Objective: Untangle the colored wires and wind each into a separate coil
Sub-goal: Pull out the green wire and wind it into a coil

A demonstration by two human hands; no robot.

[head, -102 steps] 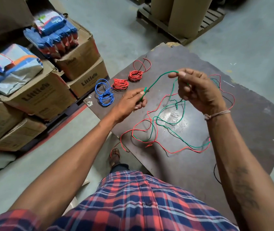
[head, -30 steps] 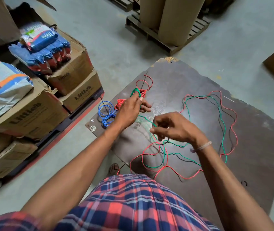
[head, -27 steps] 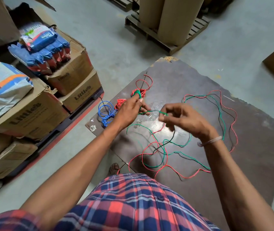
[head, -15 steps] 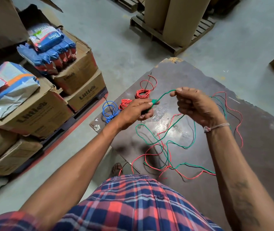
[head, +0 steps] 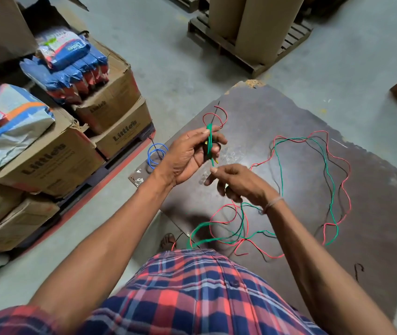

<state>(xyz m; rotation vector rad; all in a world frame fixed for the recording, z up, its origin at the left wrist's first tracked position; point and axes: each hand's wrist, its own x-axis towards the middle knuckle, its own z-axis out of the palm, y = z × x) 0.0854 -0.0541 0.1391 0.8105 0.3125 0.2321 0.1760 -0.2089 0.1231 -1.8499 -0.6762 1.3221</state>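
My left hand (head: pixel 187 155) is shut on a small green wire coil (head: pixel 209 141) wrapped over its fingers, held above the dark board (head: pixel 374 238). Just below it, my right hand (head: pixel 238 182) pinches the same green wire, which trails down under the palm. The loose green wire (head: pixel 280 170) lies tangled with a red wire (head: pixel 345 189) and a thin black wire (head: pixel 333 163) across the board. A finished blue coil (head: pixel 156 154) rests at the board's left edge. A red coil (head: pixel 215 116) with loose loops shows beyond my left hand.
Stacked cardboard boxes (head: pixel 54 163) with blue and white packets (head: pixel 69 59) stand on a pallet at the left. A wooden pallet (head: pixel 248 52) holding cardboard rolls stands at the back. My sandalled foot (head: pixel 168 240) shows under the board's near edge. Grey concrete floor surrounds it.
My right hand has dropped from level with the left hand to just below it, laying another turn of green wire. The left hand has turned upright with the coil.
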